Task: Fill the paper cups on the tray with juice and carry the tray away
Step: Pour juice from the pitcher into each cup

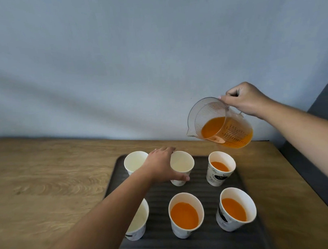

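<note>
A dark ribbed tray (207, 241) holds several white paper cups in two rows. My left hand (161, 166) grips the empty back middle cup (181, 162) from its left side. The empty back left cup (135, 161) stands beside it. Orange juice fills the back right cup (220, 166), the front middle cup (185, 214) and the front right cup (235, 208). The front left cup (140, 222) is empty and partly hidden by my left forearm. My right hand (246, 100) holds a clear jug (221, 125) of juice by its handle, tilted left, in the air above the back right cup.
The tray lies on a wooden table (49, 185) that stands against a pale blue-grey wall (137, 59). The table's right edge (300, 174) runs close to the tray, with a dark floor or surface beyond it.
</note>
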A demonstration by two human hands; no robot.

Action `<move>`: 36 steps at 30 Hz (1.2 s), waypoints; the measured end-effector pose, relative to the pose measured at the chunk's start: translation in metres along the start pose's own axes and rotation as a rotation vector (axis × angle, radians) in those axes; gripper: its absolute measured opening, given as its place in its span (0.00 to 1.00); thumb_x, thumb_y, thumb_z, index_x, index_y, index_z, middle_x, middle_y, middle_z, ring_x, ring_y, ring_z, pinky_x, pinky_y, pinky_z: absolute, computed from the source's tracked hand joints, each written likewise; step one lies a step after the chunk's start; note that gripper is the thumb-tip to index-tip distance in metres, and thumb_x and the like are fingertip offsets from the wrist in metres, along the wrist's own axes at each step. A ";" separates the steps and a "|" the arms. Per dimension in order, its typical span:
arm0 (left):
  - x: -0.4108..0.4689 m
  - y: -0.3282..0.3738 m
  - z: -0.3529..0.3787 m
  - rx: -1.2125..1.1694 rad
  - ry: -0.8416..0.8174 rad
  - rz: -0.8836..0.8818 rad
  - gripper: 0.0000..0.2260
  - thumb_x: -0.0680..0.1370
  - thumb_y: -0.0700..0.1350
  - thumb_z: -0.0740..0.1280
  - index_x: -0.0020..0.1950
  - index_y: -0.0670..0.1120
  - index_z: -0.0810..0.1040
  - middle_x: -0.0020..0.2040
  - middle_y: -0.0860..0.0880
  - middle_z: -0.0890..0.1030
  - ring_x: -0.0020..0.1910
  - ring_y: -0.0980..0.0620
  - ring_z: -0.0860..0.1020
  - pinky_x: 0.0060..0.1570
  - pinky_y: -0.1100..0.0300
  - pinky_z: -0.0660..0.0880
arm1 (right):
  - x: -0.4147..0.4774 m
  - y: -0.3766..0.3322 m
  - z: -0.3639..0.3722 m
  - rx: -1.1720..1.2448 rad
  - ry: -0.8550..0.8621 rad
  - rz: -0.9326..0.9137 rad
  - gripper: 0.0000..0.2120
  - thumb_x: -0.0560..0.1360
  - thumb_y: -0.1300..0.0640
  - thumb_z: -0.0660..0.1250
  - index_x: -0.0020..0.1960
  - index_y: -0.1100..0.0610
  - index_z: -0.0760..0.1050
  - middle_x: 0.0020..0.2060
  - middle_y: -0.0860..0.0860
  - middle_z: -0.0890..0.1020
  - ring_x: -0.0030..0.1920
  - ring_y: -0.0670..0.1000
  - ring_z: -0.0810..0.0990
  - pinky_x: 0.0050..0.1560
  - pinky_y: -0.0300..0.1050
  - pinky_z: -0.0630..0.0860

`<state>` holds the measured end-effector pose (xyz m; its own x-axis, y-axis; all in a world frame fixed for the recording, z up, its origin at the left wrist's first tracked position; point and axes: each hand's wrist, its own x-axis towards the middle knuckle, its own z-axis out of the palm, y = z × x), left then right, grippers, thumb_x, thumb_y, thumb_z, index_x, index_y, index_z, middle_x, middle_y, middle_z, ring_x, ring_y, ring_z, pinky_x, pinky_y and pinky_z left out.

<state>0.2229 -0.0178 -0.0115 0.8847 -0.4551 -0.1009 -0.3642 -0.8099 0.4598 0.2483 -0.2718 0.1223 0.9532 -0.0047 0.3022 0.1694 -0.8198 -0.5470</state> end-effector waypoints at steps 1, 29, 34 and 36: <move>0.001 -0.001 0.001 -0.002 0.004 0.002 0.45 0.62 0.65 0.75 0.74 0.50 0.62 0.71 0.50 0.69 0.69 0.47 0.67 0.69 0.49 0.64 | 0.003 0.004 0.004 -0.001 -0.010 -0.005 0.25 0.76 0.53 0.66 0.29 0.69 0.66 0.24 0.54 0.61 0.27 0.51 0.62 0.37 0.44 0.68; 0.006 -0.006 0.007 0.007 0.052 -0.004 0.35 0.66 0.62 0.73 0.69 0.52 0.68 0.66 0.52 0.75 0.63 0.50 0.72 0.63 0.52 0.70 | 0.010 0.000 0.043 -0.031 -0.221 -0.168 0.20 0.75 0.55 0.68 0.26 0.61 0.72 0.22 0.51 0.69 0.26 0.47 0.67 0.34 0.44 0.67; 0.005 -0.006 0.006 -0.003 0.051 -0.019 0.36 0.66 0.63 0.73 0.70 0.53 0.66 0.67 0.53 0.74 0.64 0.50 0.71 0.65 0.49 0.69 | 0.009 -0.005 0.043 -0.040 -0.226 -0.176 0.20 0.75 0.56 0.68 0.26 0.62 0.73 0.21 0.51 0.70 0.25 0.47 0.67 0.33 0.42 0.66; 0.004 -0.007 0.006 -0.004 0.054 -0.017 0.36 0.66 0.63 0.73 0.70 0.53 0.67 0.66 0.53 0.75 0.64 0.50 0.72 0.65 0.49 0.69 | 0.010 -0.005 0.043 -0.042 -0.222 -0.175 0.20 0.75 0.56 0.68 0.25 0.60 0.72 0.21 0.50 0.69 0.25 0.46 0.66 0.34 0.43 0.66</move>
<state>0.2269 -0.0163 -0.0201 0.9052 -0.4206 -0.0610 -0.3478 -0.8156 0.4624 0.2679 -0.2432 0.0947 0.9428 0.2607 0.2079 0.3298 -0.8203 -0.4673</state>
